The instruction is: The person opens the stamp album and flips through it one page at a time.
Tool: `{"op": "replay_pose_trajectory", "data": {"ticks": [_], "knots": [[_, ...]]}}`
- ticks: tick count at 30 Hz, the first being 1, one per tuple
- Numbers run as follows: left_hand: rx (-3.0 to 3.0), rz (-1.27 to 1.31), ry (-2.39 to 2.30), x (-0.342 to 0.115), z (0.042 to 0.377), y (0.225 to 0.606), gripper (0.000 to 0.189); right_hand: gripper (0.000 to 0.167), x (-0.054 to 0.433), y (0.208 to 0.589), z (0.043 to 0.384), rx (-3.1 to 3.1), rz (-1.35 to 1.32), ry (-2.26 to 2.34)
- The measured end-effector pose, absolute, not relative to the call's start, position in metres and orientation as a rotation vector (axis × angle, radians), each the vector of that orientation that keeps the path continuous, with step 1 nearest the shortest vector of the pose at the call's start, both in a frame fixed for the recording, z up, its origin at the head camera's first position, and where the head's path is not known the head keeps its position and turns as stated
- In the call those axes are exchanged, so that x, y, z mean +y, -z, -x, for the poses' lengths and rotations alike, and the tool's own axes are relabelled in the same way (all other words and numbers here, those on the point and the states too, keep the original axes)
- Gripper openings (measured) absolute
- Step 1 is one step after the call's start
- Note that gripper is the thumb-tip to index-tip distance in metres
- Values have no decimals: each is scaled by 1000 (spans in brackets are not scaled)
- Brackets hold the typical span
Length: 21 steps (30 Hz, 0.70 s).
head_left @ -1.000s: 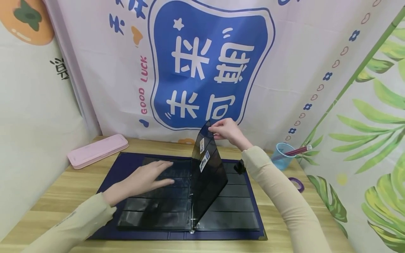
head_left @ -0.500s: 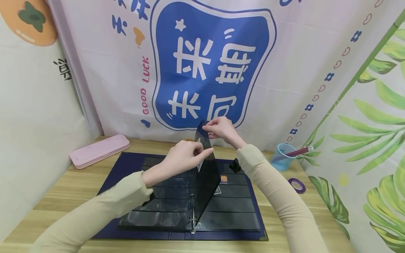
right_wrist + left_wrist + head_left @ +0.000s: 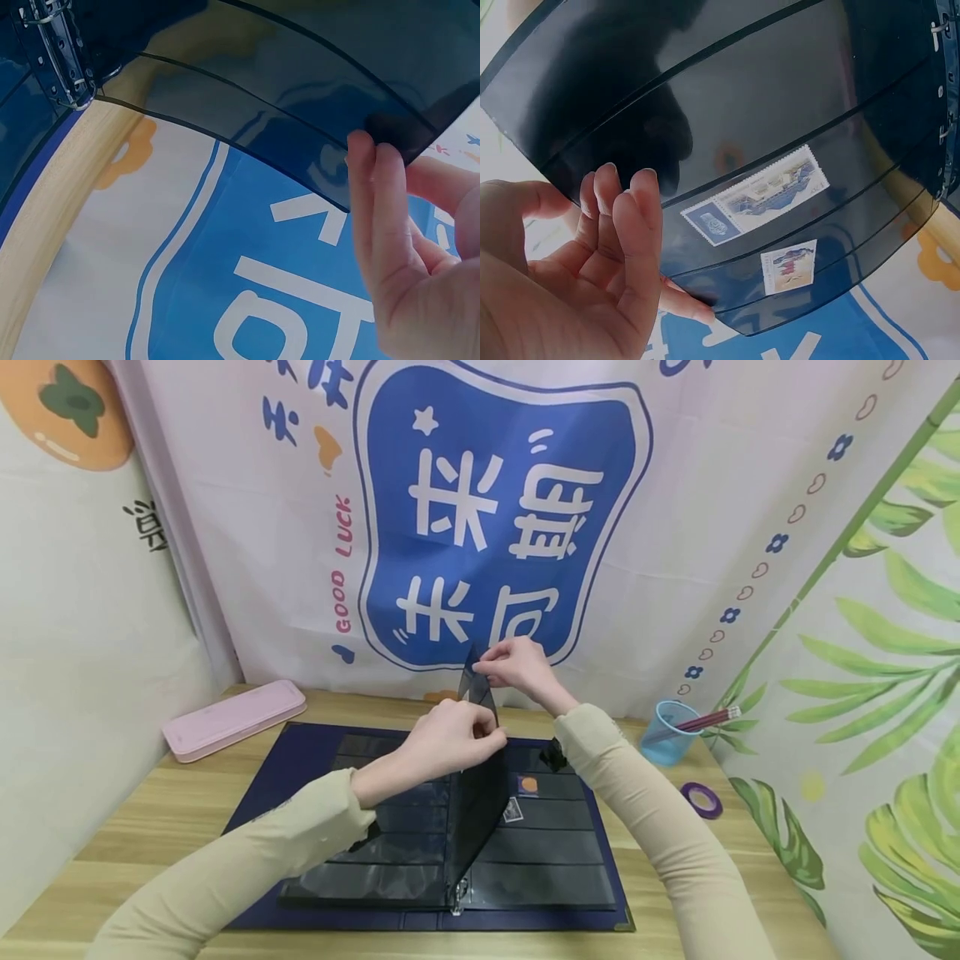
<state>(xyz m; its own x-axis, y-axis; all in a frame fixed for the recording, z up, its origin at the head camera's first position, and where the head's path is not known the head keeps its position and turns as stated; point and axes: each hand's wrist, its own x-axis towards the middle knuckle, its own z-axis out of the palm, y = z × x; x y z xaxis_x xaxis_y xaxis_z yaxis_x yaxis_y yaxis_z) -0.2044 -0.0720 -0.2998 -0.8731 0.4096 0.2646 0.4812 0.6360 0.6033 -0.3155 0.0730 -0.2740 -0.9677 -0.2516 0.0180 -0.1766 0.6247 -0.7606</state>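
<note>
A dark stamp album page (image 3: 480, 793) stands nearly upright from the ring binding of an open navy stamp album (image 3: 300, 760). My right hand (image 3: 517, 670) pinches its far upper corner between thumb and fingers. Lower along the page's outer edge, my left hand (image 3: 453, 735) holds it, thumb on one side and fingers on the other. In the left wrist view, a long ship stamp (image 3: 761, 195) and a smaller stamp (image 3: 789, 268) sit in the page's strips. On the right-hand page beneath lie a stamp with an orange disc (image 3: 528, 785) and a small grey stamp (image 3: 513, 811).
A pink pencil case (image 3: 234, 718) lies at the back left of the wooden table (image 3: 120, 852). At the right stand a blue cup (image 3: 667, 735) with pencils (image 3: 708, 719) and a purple tape roll (image 3: 702, 800). A printed curtain (image 3: 285, 568) hangs close behind.
My left hand has come up from over the left page to the raised page's edge. The page has swung leftward with my right hand, uncovering two stamps on the right-hand page.
</note>
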Motion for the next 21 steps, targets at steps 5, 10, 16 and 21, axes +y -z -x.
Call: {"op": "replay_pose_trajectory", "data": {"ticks": [5,10,16,21], "knots": [[-2739,732,1046,-78,201,297,28,26,75,276,313,2739,419,1290],[-2734,672,1001,-95,198,297,29,30,83,281,309,2708,502,1310],[-2756,569,965,-129,193,301,27,31,105,302,307,2795,594,1186],[-2783,498,977,-166,184,310,23,33,132,337,304,2936,638,973]]}}
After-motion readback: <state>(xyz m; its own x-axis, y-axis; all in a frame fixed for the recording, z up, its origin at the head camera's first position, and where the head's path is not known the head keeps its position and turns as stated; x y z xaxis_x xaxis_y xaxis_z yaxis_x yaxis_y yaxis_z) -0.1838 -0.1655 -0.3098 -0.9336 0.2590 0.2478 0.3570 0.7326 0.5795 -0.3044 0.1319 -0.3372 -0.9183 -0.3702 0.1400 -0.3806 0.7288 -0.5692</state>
